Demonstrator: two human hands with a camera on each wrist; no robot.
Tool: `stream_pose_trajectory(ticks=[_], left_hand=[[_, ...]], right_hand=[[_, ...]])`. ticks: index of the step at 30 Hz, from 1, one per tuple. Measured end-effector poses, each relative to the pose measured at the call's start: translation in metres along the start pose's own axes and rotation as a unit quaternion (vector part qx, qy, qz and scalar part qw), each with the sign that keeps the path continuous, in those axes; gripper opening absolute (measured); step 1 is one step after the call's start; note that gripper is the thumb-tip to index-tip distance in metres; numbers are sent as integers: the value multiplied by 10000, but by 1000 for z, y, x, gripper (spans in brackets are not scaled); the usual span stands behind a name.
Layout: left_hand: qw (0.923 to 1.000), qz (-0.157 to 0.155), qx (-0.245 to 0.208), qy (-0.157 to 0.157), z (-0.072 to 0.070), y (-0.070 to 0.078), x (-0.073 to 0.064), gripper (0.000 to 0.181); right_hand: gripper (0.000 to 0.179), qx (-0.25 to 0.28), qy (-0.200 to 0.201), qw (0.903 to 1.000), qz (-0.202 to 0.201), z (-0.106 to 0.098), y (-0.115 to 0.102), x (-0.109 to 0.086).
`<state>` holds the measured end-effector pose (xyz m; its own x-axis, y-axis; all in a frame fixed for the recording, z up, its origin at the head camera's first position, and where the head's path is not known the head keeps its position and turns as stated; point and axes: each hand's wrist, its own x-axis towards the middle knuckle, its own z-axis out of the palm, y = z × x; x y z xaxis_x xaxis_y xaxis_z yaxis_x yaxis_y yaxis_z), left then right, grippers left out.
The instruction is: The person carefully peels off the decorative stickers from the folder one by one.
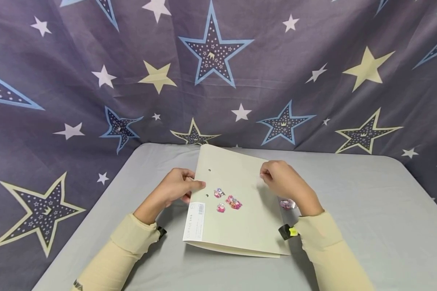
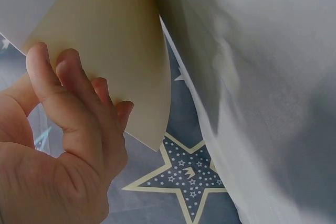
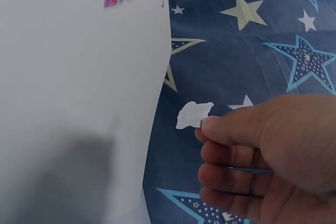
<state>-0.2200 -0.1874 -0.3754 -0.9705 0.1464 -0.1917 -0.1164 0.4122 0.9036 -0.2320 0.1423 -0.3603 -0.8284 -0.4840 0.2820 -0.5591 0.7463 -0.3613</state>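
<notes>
My left hand [image 1: 176, 186] grips the left edge of the cream folder [image 1: 253, 226], thumb on its front, fingers behind. My right hand [image 1: 285, 182], near the right edge, pinches a small white-faced cutout [image 3: 192, 115], probably a sticker seen from behind. Three pinkish stickers [image 1: 234, 202] sit on the folder, beside two punched holes; a glossy pink item [image 1: 287, 204] lies rightward.

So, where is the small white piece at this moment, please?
Near the middle of the right wrist view, the small white piece is pinched by the right hand, just right of the folder.
</notes>
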Motion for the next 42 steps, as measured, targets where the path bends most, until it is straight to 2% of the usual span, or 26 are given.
stream_pose_trajectory(ticks=[24, 35, 42], left_hand=[[10000, -40, -24, -61, 1, -1, 1, 36], [10000, -9, 13, -57, 0, 0, 0, 36], [10000, -53, 4, -50, 1, -1, 0, 35]], right_hand=[[13, 359, -262, 9967, 681, -30, 39, -20], [16, 54, -650, 9938, 906, -35, 58, -27], [14, 64, -1096, 9869, 1183, -34, 65, -29]])
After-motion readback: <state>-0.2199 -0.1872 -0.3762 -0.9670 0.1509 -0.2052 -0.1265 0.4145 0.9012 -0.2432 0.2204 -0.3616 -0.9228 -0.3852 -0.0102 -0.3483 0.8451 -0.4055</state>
